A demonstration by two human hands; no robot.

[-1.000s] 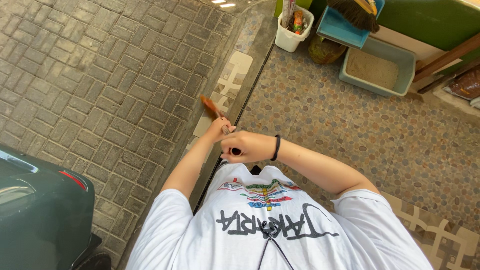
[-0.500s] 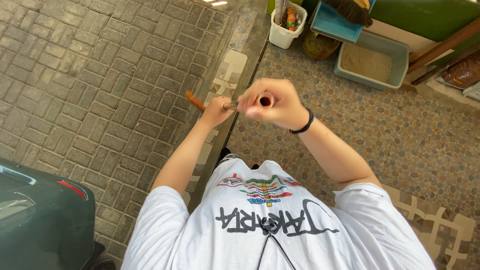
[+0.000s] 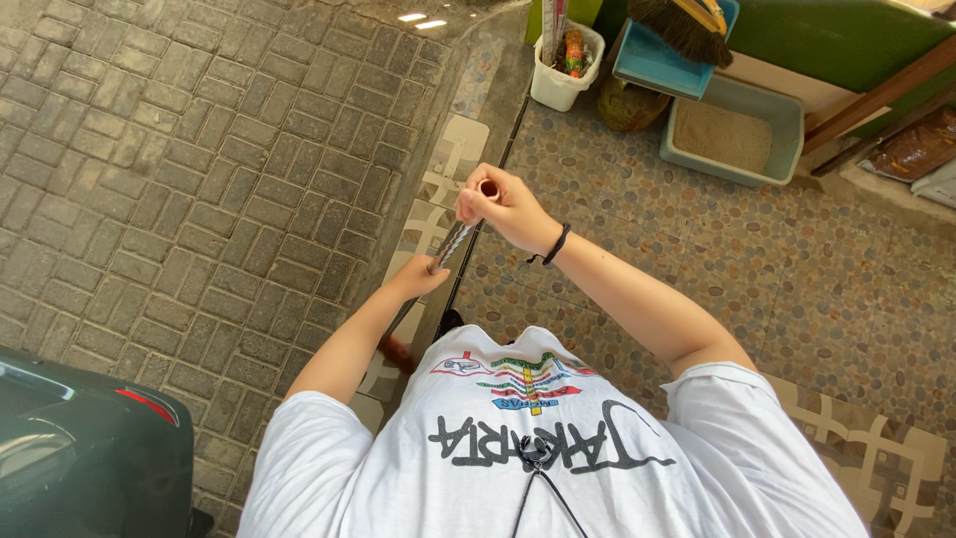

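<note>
Metal, striped and tube-like, the broom handle (image 3: pixel 454 239) runs on a slant from the right hand (image 3: pixel 503 204) down to the left hand (image 3: pixel 418 276), seen in the single head view looking down over a white printed shirt (image 3: pixel 538 438). The right hand is closed around the open top end of the handle, fingers wrapped about the tube. The left hand is closed on the handle lower down, its fingers curled under and partly hidden. The reddish broom head (image 3: pixel 396 351) shows just beside the left forearm, low over the patterned tile strip (image 3: pixel 453 159) that runs between the grey brick paving (image 3: pixel 199 149) and the pebble-patterned floor (image 3: pixel 757 279). A black wristband (image 3: pixel 556 245) sits on the right wrist. Judged from this pose, the stroke goes best with the upper hand acting as pivot and the lower hand driving, bristles kept low and flat to the floor. Well apart, at the top of the view: a white bin (image 3: pixel 560 70), a blue dustpan (image 3: pixel 669 58) with a dark brush (image 3: pixel 682 22) on it, and a grey tray of sand (image 3: pixel 735 130). A dark green vehicle body (image 3: pixel 80 448) fills the lower left corner.
</note>
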